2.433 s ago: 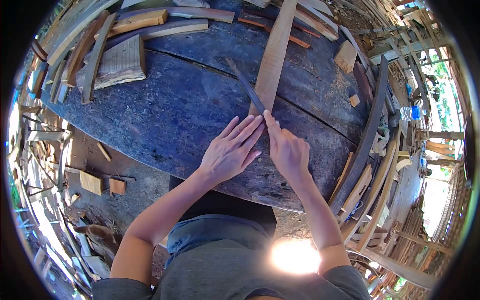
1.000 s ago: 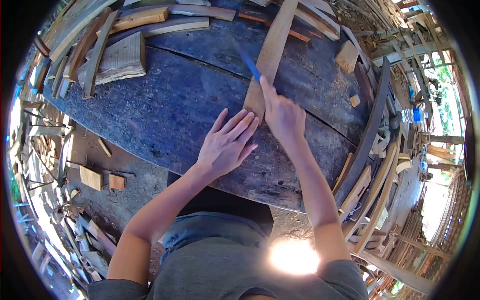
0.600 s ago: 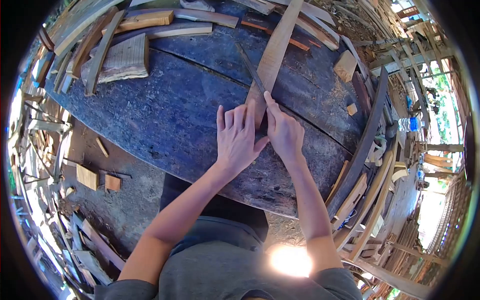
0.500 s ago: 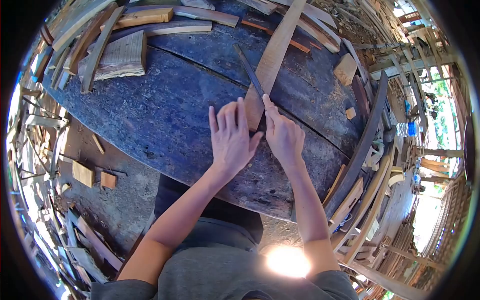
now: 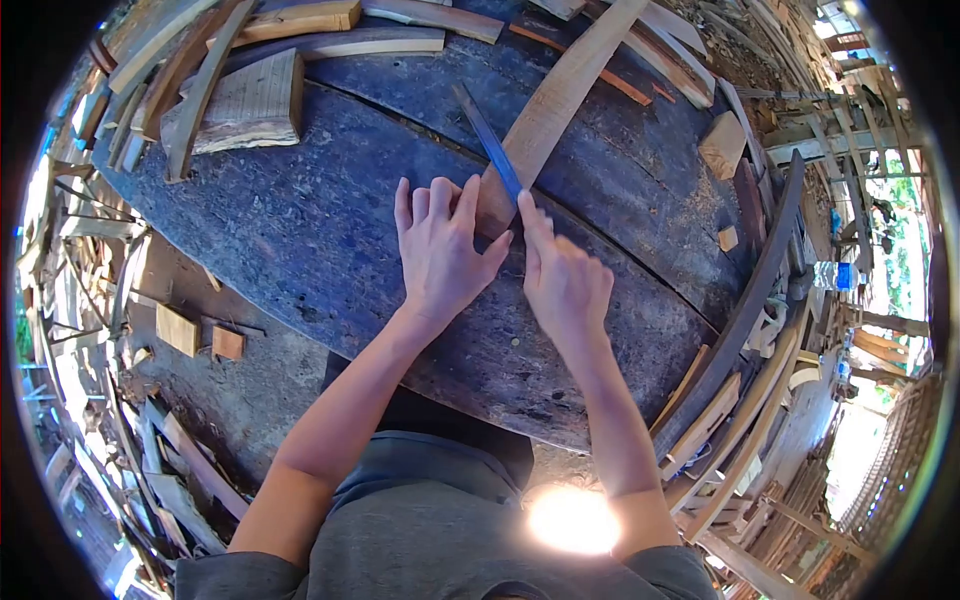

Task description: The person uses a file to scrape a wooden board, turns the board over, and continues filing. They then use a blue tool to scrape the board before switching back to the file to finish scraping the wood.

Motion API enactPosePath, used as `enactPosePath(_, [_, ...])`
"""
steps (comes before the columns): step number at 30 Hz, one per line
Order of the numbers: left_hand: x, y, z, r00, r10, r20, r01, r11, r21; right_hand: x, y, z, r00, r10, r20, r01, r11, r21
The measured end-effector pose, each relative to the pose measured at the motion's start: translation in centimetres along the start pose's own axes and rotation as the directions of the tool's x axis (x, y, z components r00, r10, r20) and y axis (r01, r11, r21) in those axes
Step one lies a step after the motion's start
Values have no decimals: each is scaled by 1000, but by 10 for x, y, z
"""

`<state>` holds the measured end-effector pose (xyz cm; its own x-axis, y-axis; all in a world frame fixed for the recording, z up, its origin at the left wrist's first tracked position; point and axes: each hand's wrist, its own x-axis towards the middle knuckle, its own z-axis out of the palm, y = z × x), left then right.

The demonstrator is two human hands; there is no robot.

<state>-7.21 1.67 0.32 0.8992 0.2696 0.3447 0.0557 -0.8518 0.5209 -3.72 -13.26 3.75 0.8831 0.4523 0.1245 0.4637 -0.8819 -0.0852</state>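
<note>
Left hand (image 5: 437, 250) shifted, plank (image 5: 553, 108) end covered, file (image 5: 488, 142) handle hidden

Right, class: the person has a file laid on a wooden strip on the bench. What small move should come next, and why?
Probably a forward push of the file along the strip's edge. The right hand grips its near end, the blade lies slanting across the wooden strip, and the left hand presses flat on the strip's near end, pinning it to the dark bench. Everything looks braced for a stroke.
</note>
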Motion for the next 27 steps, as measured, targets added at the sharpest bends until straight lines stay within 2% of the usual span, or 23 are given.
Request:
enactPosePath(3, [-1,0,1,1000,-7,-9,7,1000,14,52,2,10,997,-16,-71,11,998,-68])
enactPosePath(5, [1,1,1,1000,-11,-21,11,1000,7,72,4,8,998,0,-61,-4,998,-62])
enactPosePath(8, [-3,1,2,999,-28,-26,28,1000,-10,62,-3,8,998,23,-57,-27,998,-64])
enactPosePath(10, [0,-1,1,999,-34,-32,34,999,-18,29,-17,-2,997,-22,70,30,993,-115])
enactPosePath(11, [1,-1,1,999,-32,-23,31,999,-24,16,-21,-8,983,-29,183,40,998,-57])
enactPosePath(12, [0,0,0,1000,-28,-10,28,999,-31,18,-20,-8,982,-28,187,40,997,-63])
enactPosePath(14, [-1,0,1,1000,-15,-27,14,999,-34,37,-13,-2,998,-49,28,50,998,-46])
enactPosePath(16, [-1,1,0,998,-2,-62,1,1000,-28,75,3,6,1000,-10,18,11,996,-87])
enactPosePath(18, [-1,0,-1,999,-6,-40,6,1000,-16,94,6,5,997,68,-22,-69,997,-44])
enactPosePath(23, [0,-1,0,999,-15,-35,13,999,-37,33,-2,10,999,35,-28,-33,999,41])
enactPosePath(25, [-1,-2,2,1000,-27,-14,26,998,-50,14,-3,10,999,-32,-17,34,994,102])
enactPosePath(26, [-2,-2,2,999,-11,-36,9,999,-48,23,1,11,1000,-18,-12,19,994,109])
enactPosePath(27, [-3,-2,2,998,12,-65,-15,999,-44,51,10,11,997,68,-45,-61,990,129])
